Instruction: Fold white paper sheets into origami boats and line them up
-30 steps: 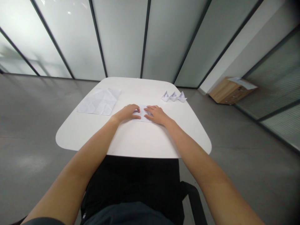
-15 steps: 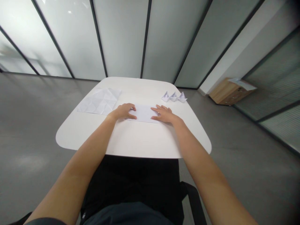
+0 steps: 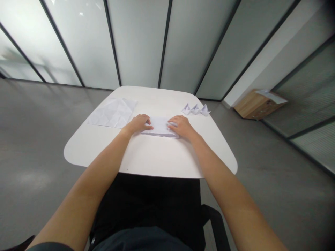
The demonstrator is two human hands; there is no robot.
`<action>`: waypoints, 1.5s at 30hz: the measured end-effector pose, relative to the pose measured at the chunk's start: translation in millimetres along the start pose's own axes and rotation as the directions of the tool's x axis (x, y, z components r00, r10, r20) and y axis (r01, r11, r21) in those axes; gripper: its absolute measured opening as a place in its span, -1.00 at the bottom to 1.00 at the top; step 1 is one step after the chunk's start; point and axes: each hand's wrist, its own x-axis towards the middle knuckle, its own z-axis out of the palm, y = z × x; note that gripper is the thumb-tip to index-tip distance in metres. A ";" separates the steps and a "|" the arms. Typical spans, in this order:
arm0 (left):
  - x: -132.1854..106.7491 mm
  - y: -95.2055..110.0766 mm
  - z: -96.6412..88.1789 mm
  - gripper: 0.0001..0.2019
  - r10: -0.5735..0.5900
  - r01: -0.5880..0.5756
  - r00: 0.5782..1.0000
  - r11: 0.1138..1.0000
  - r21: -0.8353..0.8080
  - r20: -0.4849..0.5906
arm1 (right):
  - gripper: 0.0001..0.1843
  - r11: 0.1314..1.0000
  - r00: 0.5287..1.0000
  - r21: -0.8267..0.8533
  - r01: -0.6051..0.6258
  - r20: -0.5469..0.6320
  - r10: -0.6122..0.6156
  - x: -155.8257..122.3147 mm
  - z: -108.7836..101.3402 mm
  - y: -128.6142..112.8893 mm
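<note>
A folded sheet of white paper (image 3: 159, 127) lies on the white table in front of me, its long near edge slightly raised and showing a layer beneath. My left hand (image 3: 139, 123) holds its left end, the thumb low along the near side and the fingers curled at the far side. At the right end, my right hand (image 3: 181, 126) grips the paper with bent fingers, their tips partly hidden against it. Three small folded paper boats (image 3: 195, 109) stand in a row beyond my right hand. To the left lies a creased, unfolded white sheet (image 3: 112, 113).
The white table (image 3: 157, 157) has rounded corners, and its near edge is close to my lap. A black chair armrest (image 3: 213, 223) is at my lower right. Behind the table runs a frosted glass partition (image 3: 141, 42). A wooden box (image 3: 258, 104) stands on the floor at right.
My right hand's fingers have drawn together and bent over the paper's right end. The paper's near edge now looks lifted, with a fold showing. My left hand has barely moved.
</note>
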 end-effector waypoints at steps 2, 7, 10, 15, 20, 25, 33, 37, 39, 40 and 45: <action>0.0 2.0 0.1 -0.64 0.022 -0.022 1.000 1.000 0.006 -0.001 | -0.66 0.999 0.998 0.016 0.051 0.037 -0.052 3.4 4.3 -9.3; -0.6 6.7 2.1 -0.62 0.068 -0.068 0.998 0.998 0.003 -0.004 | -0.58 0.997 0.993 -0.031 0.072 0.097 -0.069 5.6 15.1 -27.1; -2.5 7.7 5.3 -0.51 0.049 -0.049 0.998 0.999 0.009 -0.030 | -0.49 0.994 0.989 -0.100 0.037 0.146 -0.022 4.2 17.7 -33.1; -7.3 9.7 10.0 -0.09 -0.108 0.109 0.992 0.994 0.023 -0.066 | -0.45 0.989 0.982 -0.144 0.014 0.190 0.014 1.8 17.2 -36.8; -3.9 10.5 12.2 -0.02 -0.116 0.112 0.987 0.993 -0.040 -0.109 | -0.44 0.986 0.977 -0.167 0.012 0.211 0.024 0.9 16.5 -36.2; 1.2 10.0 16.2 0.00 -0.060 0.023 0.973 0.986 -0.168 -0.224 | -0.44 0.987 0.980 -0.160 0.002 0.194 0.030 -0.4 16.4 -36.1; 3.2 20.2 14.3 0.19 -0.092 0.018 0.956 0.967 -0.255 -0.279 | -0.45 0.990 0.983 -0.141 0.012 0.182 0.014 -0.5 19.8 -31.5; 1.5 26.8 9.2 0.17 -0.131 0.065 0.968 0.956 -0.286 -0.215 | -0.45 0.990 0.983 -0.137 0.011 0.184 0.014 -0.7 20.5 -30.5; 0.8 29.4 7.1 0.11 -0.156 0.111 0.975 0.958 -0.263 -0.157 | -0.45 0.991 0.983 -0.133 0.013 0.184 0.012 -1.0 19.7 -30.8; 0.7 30.3 6.4 0.08 -0.159 0.122 0.977 0.963 -0.242 -0.142 | -0.45 0.991 0.983 -0.131 0.013 0.184 0.011 -1.1 19.1 -31.1; 2.3 31.1 5.6 -0.41 -0.060 0.047 0.989 0.994 -0.101 -0.134 | -0.45 0.992 0.983 -0.125 0.020 0.183 0.003 -1.3 17.4 -31.8</action>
